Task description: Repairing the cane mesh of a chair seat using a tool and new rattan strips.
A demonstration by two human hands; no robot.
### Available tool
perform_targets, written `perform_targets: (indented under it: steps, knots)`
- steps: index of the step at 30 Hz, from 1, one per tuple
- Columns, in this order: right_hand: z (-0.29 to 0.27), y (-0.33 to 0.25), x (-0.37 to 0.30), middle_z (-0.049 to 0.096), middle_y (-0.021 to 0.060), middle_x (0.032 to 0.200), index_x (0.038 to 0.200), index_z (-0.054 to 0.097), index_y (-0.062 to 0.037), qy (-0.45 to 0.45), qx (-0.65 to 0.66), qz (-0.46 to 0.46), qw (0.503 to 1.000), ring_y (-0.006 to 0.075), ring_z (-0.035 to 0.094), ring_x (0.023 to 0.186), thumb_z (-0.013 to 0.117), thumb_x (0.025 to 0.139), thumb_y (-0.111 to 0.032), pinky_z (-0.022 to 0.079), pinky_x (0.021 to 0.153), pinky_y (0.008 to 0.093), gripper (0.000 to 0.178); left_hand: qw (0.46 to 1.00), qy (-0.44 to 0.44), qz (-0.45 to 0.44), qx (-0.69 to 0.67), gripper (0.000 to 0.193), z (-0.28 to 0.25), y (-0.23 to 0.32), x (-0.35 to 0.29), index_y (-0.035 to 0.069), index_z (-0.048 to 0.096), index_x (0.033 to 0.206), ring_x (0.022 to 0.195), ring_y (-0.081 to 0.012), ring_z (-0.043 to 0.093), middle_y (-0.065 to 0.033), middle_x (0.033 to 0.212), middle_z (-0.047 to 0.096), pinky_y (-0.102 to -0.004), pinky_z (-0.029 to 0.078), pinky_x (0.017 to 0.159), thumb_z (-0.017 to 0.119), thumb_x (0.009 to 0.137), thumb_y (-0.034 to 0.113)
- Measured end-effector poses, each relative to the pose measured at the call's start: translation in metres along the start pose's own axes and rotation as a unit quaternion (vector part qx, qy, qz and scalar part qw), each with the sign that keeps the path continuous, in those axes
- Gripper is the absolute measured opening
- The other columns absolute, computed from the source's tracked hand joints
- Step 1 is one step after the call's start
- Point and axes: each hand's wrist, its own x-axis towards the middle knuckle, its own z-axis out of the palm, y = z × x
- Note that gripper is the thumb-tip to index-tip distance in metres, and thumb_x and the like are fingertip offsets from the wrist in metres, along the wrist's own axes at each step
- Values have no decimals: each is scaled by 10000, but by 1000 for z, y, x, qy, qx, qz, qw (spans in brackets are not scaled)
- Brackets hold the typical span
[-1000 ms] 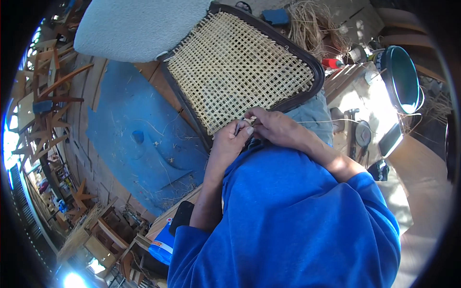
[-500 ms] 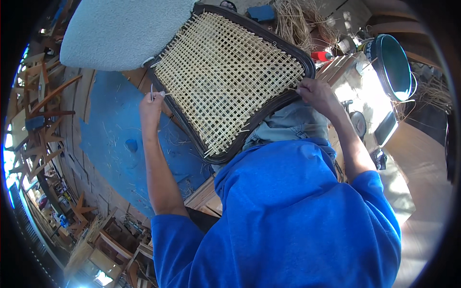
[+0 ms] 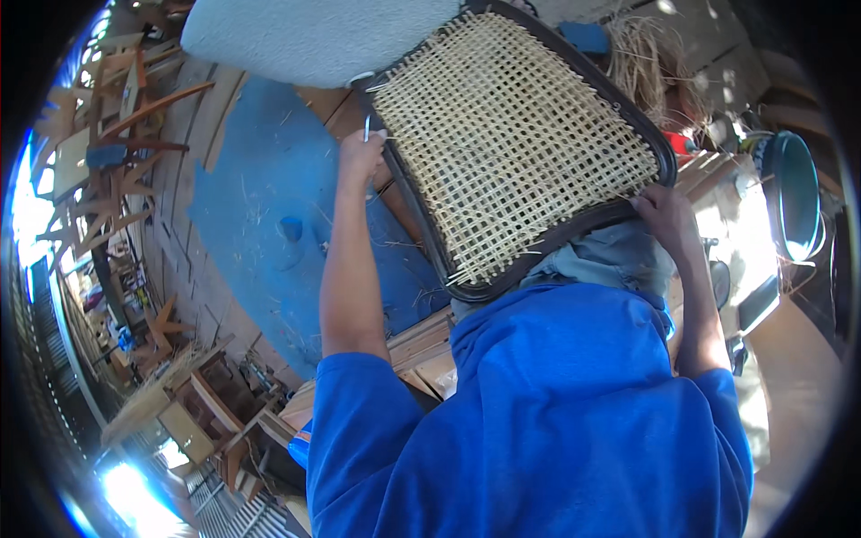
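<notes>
Toward one o'clock sits our cane panel (image 3: 516, 148), likely mid-weave; at its nine, left hand (image 3: 360, 161) grips thin pale piece (image 3: 367, 128); at its four, we can't tell right hand's (image 3: 664, 215) grip. Next probably calls for threading.

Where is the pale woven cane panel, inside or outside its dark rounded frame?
Inside: the panel spans the frame from side to side.

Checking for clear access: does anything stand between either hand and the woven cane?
Between the left hand and the woven cane lies the dark frame's left side. The right hand is at the cane's lower right corner, nothing visible blocking it.
</notes>
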Motion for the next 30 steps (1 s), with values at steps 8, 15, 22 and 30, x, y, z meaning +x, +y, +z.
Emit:
perform_targets:
  steps: [8,15,22,30]
  knots:
    - [5,-5,-1,579,204,692,774,568,-1,22,3,-12,1000,345,601,677,591,797,-218,443,603,421,219,998,-7,-15,60,219,-2,3,4,49,560,700,383,-92,401,1,502,468,-270,281,365,626,809,227]
    - [8,3,5,591,198,707,787,581,-9,21,-29,-26,999,357,601,696,555,793,-216,452,624,432,208,997,-26,0,76,188,-1,0,12,54,575,761,385,-90,394,1,501,463,-266,289,366,627,808,229]
    - [1,-7,4,613,222,802,796,595,-8,-12,-46,-19,999,390,603,790,496,792,-234,471,721,478,247,995,3,-5,104,189,-2,3,3,61,574,771,389,-91,392,0,498,460,-253,295,383,633,807,236]
    - [-81,62,-30,632,153,1031,1189,554,-31,136,-167,27,976,297,593,980,566,850,-179,450,880,367,369,993,-108,47,-14,177,69,93,-108,35,605,871,483,-54,397,19,568,457,-223,333,433,602,849,211]
